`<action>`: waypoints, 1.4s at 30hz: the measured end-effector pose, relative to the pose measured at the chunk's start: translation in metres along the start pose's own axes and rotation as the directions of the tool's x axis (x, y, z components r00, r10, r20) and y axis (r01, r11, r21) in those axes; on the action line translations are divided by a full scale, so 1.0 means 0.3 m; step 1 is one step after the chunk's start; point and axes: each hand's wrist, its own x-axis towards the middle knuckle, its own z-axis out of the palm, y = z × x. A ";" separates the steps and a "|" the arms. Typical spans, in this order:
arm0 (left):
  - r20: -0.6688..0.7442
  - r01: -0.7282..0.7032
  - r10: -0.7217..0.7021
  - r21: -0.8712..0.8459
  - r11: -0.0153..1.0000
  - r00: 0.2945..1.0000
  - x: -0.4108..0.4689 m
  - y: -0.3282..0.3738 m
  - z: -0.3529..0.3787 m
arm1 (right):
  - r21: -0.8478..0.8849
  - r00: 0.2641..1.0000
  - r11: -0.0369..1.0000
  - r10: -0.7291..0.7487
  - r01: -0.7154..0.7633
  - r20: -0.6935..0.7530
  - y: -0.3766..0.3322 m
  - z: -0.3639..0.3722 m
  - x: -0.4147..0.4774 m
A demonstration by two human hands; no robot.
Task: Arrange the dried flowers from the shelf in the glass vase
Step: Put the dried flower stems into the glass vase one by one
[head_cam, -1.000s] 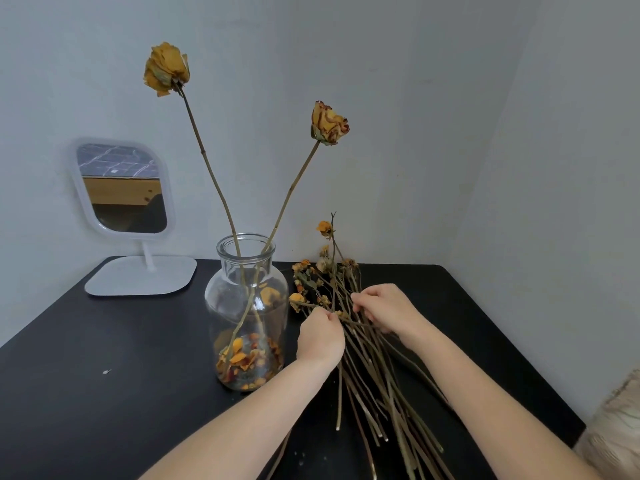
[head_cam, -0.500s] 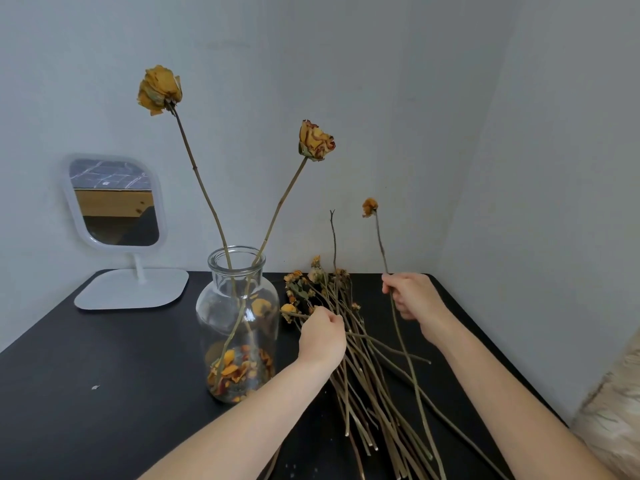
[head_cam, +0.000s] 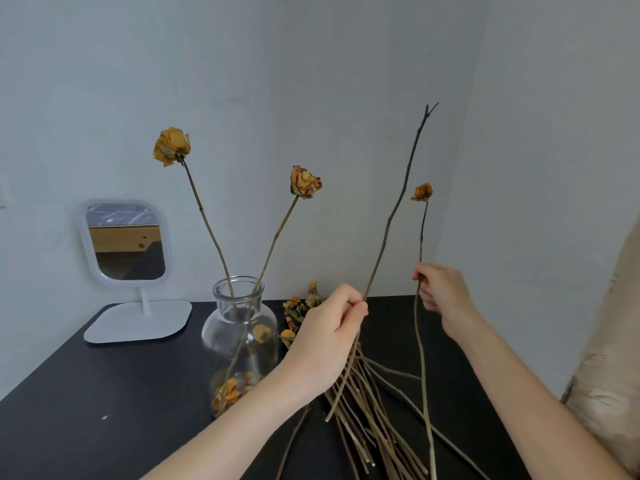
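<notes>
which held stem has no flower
The stem in the left hand: bare forked tip. The right hand holds a flower with a small orange head.

A matte black table (head_cam: pixel 104 393) fills the corner. At its back left stands a white-framed stand mirror (head_cam: pixel 126 242), nearer the middle a clear glass vase (head_cam: pixel 242 327). Just right of the vase lies a heap of dried flower stems (head_cam: pixel 367 403).

One vase (head_cam: pixel 239 327), one mirror (head_cam: pixel 126 240), two roses (head_cam: pixel 172 146) (two held stems (head_cam: pixel 421 192)).
</notes>
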 end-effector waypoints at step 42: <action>-0.390 0.270 -0.173 0.210 0.940 0.904 0.051 -0.090 -0.471 | 0.021 0.979 0.999 -0.045 0.042 0.199 -0.099 0.251 -0.079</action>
